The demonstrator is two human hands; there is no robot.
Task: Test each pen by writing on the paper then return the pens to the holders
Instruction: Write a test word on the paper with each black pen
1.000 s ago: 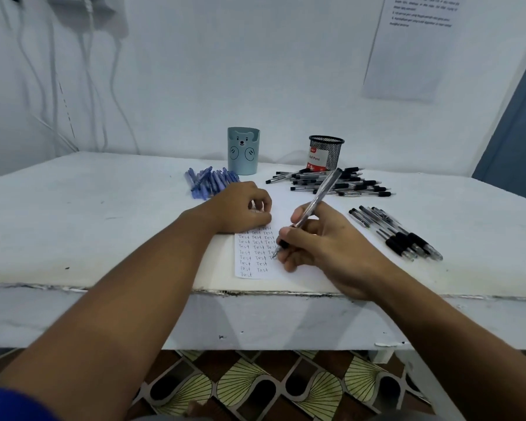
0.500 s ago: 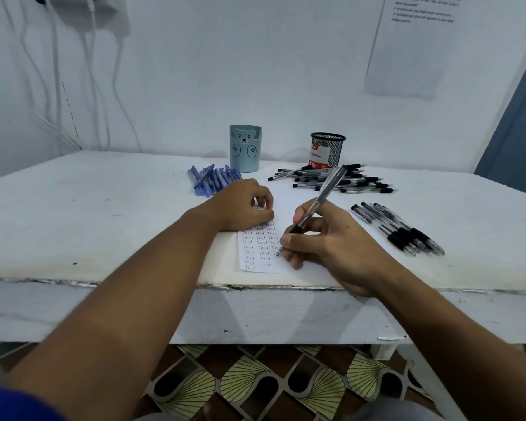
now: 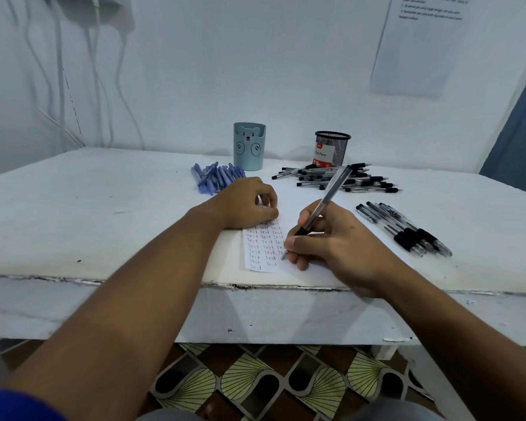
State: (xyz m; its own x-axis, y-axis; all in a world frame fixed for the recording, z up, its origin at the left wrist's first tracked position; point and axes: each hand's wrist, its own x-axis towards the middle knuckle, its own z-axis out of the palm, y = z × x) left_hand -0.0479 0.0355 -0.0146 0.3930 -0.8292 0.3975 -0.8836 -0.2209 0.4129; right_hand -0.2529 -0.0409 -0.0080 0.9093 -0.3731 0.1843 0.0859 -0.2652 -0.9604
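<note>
Pen [image 3: 325, 200] being gripped by right hand [image 3: 331, 241], tip touching paper [image 3: 263, 253] | left hand [image 3: 246, 205] curling loosely, resting on paper's far end | hands lying apart

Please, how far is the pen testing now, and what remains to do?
Done: the paper already carries many rows of "Test". In hand: the right hand writes with a black pen while the left hand steadies the sheet. Left: blue pens and black pens lie on the table; none visibly stands in the bear holder or mesh holder.
</note>
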